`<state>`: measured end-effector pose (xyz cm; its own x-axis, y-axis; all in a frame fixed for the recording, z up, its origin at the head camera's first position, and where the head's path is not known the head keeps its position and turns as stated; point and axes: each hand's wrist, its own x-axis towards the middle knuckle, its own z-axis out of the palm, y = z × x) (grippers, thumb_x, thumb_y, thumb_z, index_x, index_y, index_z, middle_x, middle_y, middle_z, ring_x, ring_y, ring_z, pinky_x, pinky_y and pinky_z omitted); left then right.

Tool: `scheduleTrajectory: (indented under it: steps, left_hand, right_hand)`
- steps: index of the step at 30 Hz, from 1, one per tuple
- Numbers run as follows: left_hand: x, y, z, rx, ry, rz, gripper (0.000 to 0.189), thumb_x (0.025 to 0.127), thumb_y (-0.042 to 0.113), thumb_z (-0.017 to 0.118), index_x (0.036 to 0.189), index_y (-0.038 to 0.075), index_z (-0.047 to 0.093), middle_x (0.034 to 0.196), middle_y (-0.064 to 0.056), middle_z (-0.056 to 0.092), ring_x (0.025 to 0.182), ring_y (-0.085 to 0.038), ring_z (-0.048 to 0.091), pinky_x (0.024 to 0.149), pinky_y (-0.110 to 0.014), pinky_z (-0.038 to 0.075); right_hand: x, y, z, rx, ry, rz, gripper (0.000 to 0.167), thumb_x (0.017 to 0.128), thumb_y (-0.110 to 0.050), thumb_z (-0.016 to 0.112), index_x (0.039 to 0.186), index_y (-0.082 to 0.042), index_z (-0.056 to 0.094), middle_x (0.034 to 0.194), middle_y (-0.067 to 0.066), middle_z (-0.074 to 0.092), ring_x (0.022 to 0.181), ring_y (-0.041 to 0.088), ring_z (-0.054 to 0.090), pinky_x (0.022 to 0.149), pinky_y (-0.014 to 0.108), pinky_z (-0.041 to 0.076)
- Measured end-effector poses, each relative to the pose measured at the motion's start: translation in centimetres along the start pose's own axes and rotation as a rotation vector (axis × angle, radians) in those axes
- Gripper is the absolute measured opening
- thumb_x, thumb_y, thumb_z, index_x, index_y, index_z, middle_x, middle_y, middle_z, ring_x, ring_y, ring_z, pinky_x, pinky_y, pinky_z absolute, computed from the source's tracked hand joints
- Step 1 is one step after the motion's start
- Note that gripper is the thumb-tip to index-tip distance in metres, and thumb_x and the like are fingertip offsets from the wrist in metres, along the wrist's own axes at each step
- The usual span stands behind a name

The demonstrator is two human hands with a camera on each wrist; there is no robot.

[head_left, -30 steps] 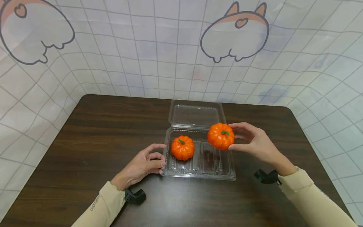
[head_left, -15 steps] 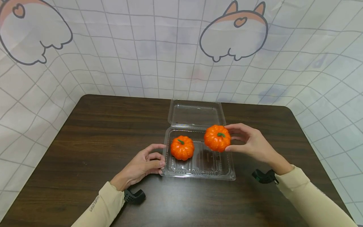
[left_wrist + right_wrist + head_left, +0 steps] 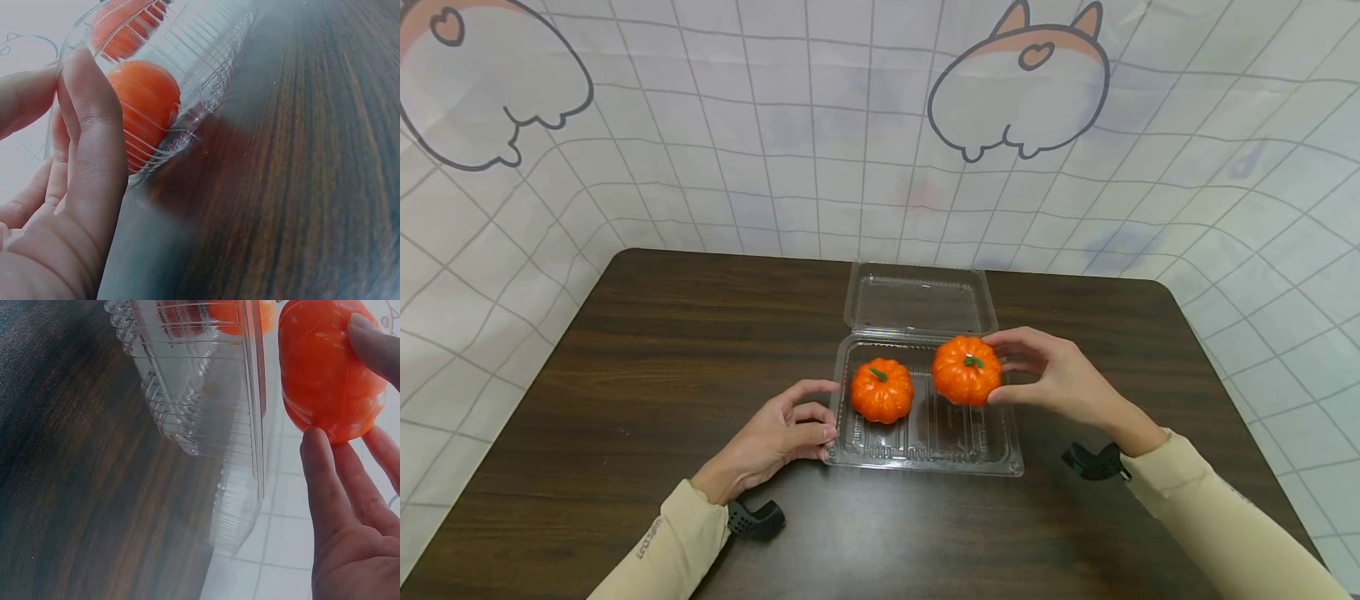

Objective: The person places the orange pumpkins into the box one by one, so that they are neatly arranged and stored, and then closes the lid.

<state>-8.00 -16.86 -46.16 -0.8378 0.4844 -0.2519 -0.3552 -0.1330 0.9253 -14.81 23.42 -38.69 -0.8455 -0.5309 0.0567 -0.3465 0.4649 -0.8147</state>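
Observation:
A clear plastic clamshell container (image 3: 925, 469) lies unfolded on the table, its lid (image 3: 921, 300) folded back behind the base. One small orange pumpkin (image 3: 882, 390) with a green stem sits inside the base at the left. My left hand (image 3: 782, 433) pinches the base's left rim; the left wrist view shows thumb and fingers on that edge. Over the right part of the base, my right hand (image 3: 1063, 383) holds a second orange pumpkin (image 3: 964, 372) between thumb and fingertips. In the right wrist view this held pumpkin (image 3: 331, 369) is above the container's rim, apart from the base's floor.
The dark wood-grain table (image 3: 700, 333) has rounded far corners. Behind it and along the sides hangs a white grid-patterned curtain (image 3: 775, 167) with cartoon animal prints. A black strap device (image 3: 756, 518) is on the left wrist, another (image 3: 1093, 461) on the right.
My right hand has moved left and slightly nearer with its pumpkin, over the base. The left hand, container and other pumpkin stay in place.

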Motion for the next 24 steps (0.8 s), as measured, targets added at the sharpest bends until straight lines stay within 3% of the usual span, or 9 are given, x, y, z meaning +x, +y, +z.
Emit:
scheduleTrajectory:
  steps: [6,12,18,24]
  left_hand:
    - [0.0,-0.1,-0.1,-0.004,-0.003,0.003,0.070,0.096,0.008,0.073,0.154,0.014,0.035,0.100,-0.001,0.065,0.080,-0.015,0.067,0.077,-0.028,0.064]
    - [0.0,0.0,-0.1,-0.001,0.000,-0.003,0.070,0.095,0.009,0.074,0.154,0.015,0.035,0.101,-0.002,0.065,0.080,-0.016,0.066,0.077,-0.028,0.064]
    - [0.0,0.0,-0.1,-0.002,0.005,-0.010,0.070,0.095,0.009,0.074,0.154,0.015,0.036,0.101,-0.002,0.065,0.079,-0.016,0.066,0.077,-0.028,0.064]
    - [-0.1,0.0,-0.1,0.001,0.013,-0.015,0.070,0.095,0.009,0.074,0.154,0.015,0.036,0.101,-0.002,0.065,0.077,-0.016,0.067,0.077,-0.028,0.064]
  right_hand:
    - [0.4,-0.1,0.3,-0.032,-0.031,-0.019,0.069,0.077,-0.021,0.092,0.139,-0.018,0.061,0.139,0.006,0.064,0.119,0.015,0.070,0.098,0.028,0.060]
    - [0.6,-0.2,0.6,-0.022,-0.051,-0.021,0.071,0.074,-0.020,0.094,0.138,-0.017,0.062,0.139,0.007,0.064,0.114,0.017,0.072,0.096,0.026,0.061]
    - [0.9,-0.4,0.9,-0.051,-0.067,-0.026,0.070,0.075,-0.022,0.094,0.138,-0.013,0.062,0.138,0.010,0.064,0.113,0.025,0.072,0.096,0.034,0.061]
    - [1.1,-0.6,1.1,-0.066,-0.090,-0.007,0.070,0.075,-0.026,0.094,0.137,-0.015,0.063,0.137,0.009,0.065,0.114,0.027,0.071,0.095,0.033,0.062]
